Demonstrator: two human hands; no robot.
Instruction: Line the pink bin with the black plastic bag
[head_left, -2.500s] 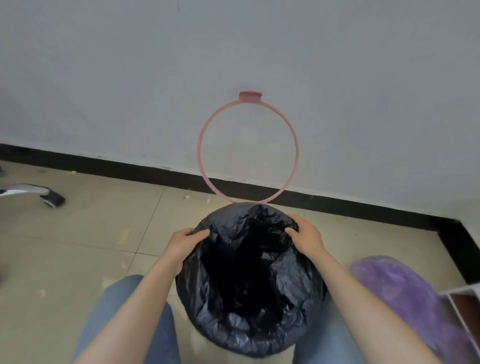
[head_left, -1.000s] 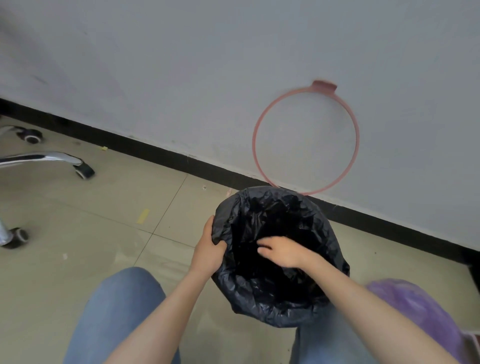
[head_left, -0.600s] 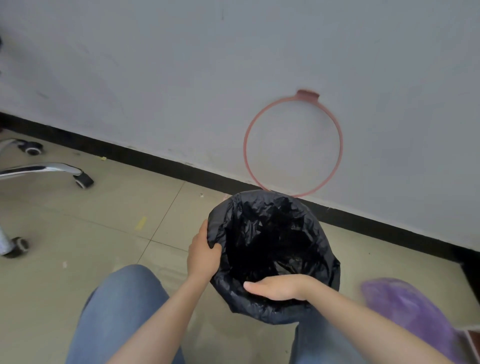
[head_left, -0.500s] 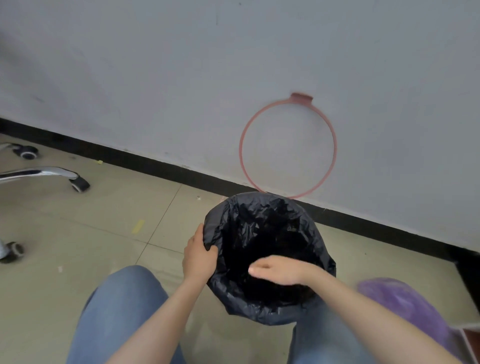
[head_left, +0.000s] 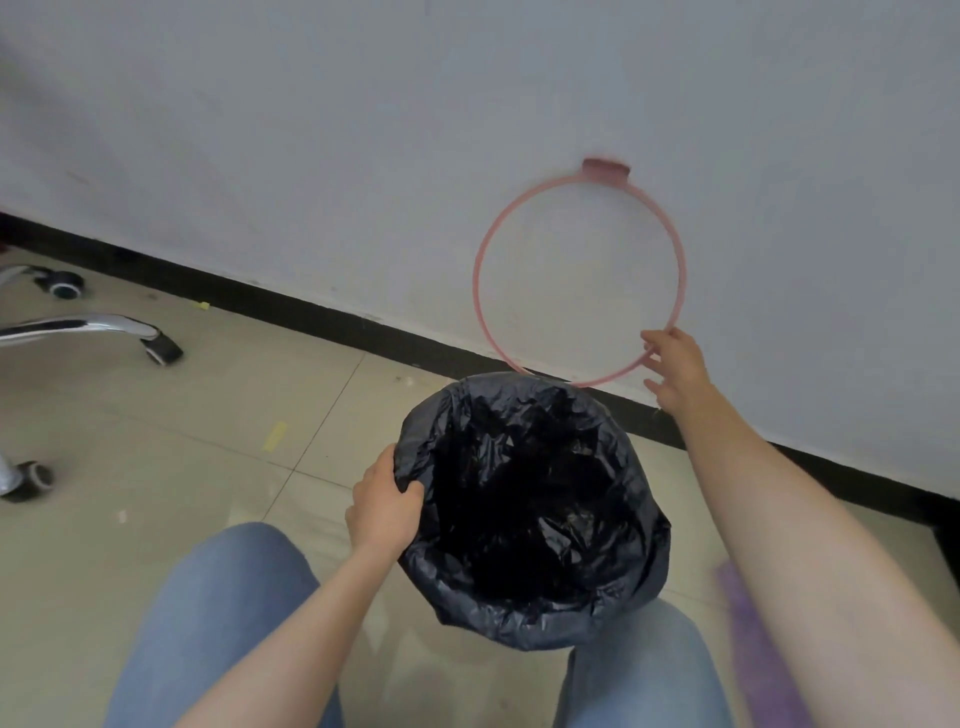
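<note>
The black plastic bag (head_left: 639, 551) is folded outward over a round bin standing on the floor between my knees. The bag hides the bin's pink wall completely. My left hand (head_left: 382, 512) grips the bag's left rim, thumb inside the opening. A pink ring (head_left: 480, 291) with a small clip at its top leans against the white wall just behind the bin. My right hand (head_left: 675, 369) is stretched out to the ring's lower right; its thumb and fingers are spread either side of the ring and touch it.
A chrome chair base (head_left: 93, 327) with castors stands at the left on the tiled floor. A blurred purple object (head_left: 753, 649) lies at the lower right beside my right leg. A black skirting strip (head_left: 311, 317) runs along the wall.
My right hand has left the bag's opening and reached up and right to the pink ring. My left hand stays on the bag's left rim.
</note>
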